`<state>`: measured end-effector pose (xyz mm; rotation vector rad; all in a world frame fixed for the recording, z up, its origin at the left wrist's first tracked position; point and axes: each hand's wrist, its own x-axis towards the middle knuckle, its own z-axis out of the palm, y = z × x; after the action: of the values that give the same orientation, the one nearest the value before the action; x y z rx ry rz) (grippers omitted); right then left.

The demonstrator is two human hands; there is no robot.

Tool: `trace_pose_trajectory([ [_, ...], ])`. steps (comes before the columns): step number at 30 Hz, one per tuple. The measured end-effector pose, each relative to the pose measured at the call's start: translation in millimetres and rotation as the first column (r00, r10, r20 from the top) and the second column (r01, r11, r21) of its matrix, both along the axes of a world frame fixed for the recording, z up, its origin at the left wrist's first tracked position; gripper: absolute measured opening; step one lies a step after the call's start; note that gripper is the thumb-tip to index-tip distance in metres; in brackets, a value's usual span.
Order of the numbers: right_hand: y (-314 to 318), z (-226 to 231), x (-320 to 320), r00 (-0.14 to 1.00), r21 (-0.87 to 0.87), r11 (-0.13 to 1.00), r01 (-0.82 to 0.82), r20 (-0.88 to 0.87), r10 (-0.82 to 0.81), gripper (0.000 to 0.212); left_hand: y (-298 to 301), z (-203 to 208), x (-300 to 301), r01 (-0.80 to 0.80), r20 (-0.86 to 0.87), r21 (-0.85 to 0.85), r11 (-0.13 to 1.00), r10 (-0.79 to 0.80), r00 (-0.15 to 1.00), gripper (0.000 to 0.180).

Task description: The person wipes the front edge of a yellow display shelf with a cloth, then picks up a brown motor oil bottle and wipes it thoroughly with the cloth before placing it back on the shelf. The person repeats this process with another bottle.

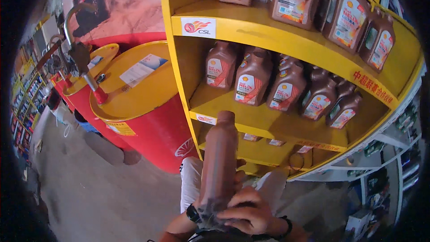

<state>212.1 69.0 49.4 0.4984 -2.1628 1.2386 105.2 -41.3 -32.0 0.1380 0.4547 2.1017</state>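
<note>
A brown plastic motor oil bottle (218, 157) stands tilted in front of my body, its cap end up and a plain side facing me. My left hand (240, 175) is closed round it from behind; only some fingers show past its right edge, and the rest is hidden. At the bottle's lower end, my right hand (251, 209) has its fingers bent over a dark, crumpled, cloth-like piece (210, 209) pressed against the bottle. Part of that piece is hidden behind the fingers. A watch is on my left wrist, and a dark band is on the right.
Ahead, a yellow shelf unit (268, 117) holds rows of similar brown oil bottles (253, 77). Red drums with yellow lids (150, 87) stand to its left, one carrying a metal hand pump (80, 56). Grey floor (107, 192) lies below; more racks (394, 157) line the right.
</note>
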Motion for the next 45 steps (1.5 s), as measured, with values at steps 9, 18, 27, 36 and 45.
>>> trace_pose_trajectory([
  [9, 30.3, 30.3, -68.3, 0.871, -0.071, 0.872, 0.483, -0.059, -0.488, 0.025, 7.9, 28.9, 6.7, -0.412, -0.727, -0.229, 0.882, 0.126, 0.675, 0.057],
  [18, 29.2, -20.1, -22.1, 0.916, -0.482, 0.781, 0.398, 0.167, -0.364, 0.010, 20.9, 61.1, 2.7, -0.373, -0.569, -0.231, 0.899, 0.186, 0.801, 0.058],
  [27, 16.0, -23.6, -28.6, 0.815, 0.201, 0.808, 0.554, -0.330, -0.476, 0.030, 37.0, 27.7, -4.0, -0.079, 0.312, 0.004, 0.997, 0.074, 0.947, 0.055],
  [36, 23.7, -85.0, 9.1, 0.904, 0.119, 0.897, 0.427, -0.095, -0.418, 0.022, 37.4, 29.3, -19.3, 0.021, 0.267, 0.150, 0.988, -0.061, 0.962, 0.055],
  [45, 35.7, -74.2, -25.0, 0.720, -0.401, 0.663, 0.632, -0.014, -0.694, 0.044, 42.6, 40.4, -2.0, -0.186, 0.065, -0.253, 0.949, 0.208, 0.976, 0.051],
])
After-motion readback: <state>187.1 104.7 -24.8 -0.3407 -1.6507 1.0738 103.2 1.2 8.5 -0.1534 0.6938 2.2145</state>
